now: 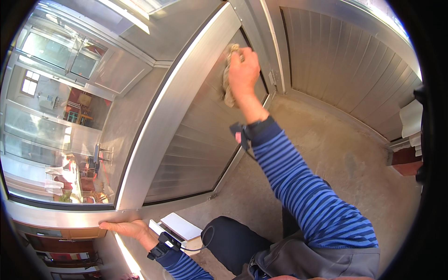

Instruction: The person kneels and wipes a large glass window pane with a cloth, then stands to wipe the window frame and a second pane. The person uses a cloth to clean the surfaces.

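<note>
My right hand (244, 71) is closed around a crumpled beige cloth (228, 92). The cloth lies against the ribbed lower panel (189, 147) of an aluminium-framed door, just below its broad middle rail (162, 101). Down at the lower left, my left hand (127, 229) holds the door's near vertical edge (66, 215), with some fingers hidden. A glass pane (80, 115) fills the part of the door above the rail. Both wrists carry black straps with small devices and cables.
A ribbed metal wall panel (350, 66) stands at the right, over a concrete floor (315, 140). White boards (182, 225) lie on the floor beside my bent knee (232, 241). White material (410, 120) and a dark red object (406, 162) sit at the right rim.
</note>
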The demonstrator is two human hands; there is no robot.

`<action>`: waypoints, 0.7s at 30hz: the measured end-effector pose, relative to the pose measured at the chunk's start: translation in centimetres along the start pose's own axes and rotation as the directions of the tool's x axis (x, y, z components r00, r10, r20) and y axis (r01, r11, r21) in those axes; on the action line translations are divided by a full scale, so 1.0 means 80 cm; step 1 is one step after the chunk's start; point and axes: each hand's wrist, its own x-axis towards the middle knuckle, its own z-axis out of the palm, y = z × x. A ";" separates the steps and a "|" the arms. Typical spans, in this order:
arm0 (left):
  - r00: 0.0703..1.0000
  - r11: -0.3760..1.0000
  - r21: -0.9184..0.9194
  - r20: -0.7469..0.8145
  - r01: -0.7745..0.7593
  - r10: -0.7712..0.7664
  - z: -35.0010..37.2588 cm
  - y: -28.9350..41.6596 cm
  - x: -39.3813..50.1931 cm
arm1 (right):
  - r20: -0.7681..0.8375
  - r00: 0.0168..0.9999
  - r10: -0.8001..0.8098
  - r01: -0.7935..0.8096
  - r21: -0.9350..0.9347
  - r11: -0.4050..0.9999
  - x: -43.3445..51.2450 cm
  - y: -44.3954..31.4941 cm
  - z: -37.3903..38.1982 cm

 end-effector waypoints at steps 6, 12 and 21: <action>0.999 0.999 -0.029 -0.040 0.019 -0.020 0.005 0.008 -0.008 | 0.117 0.990 0.074 -0.058 -0.136 0.989 0.060 0.038 -0.013; 0.996 0.996 -0.062 -0.063 0.062 -0.066 0.004 0.011 -0.009 | 0.235 0.966 -0.105 0.107 0.005 0.994 0.022 0.009 -0.017; 0.996 0.994 -0.089 -0.064 0.061 -0.067 0.012 0.019 -0.016 | 0.393 0.918 0.060 -0.018 -0.110 0.994 0.049 -0.004 -0.062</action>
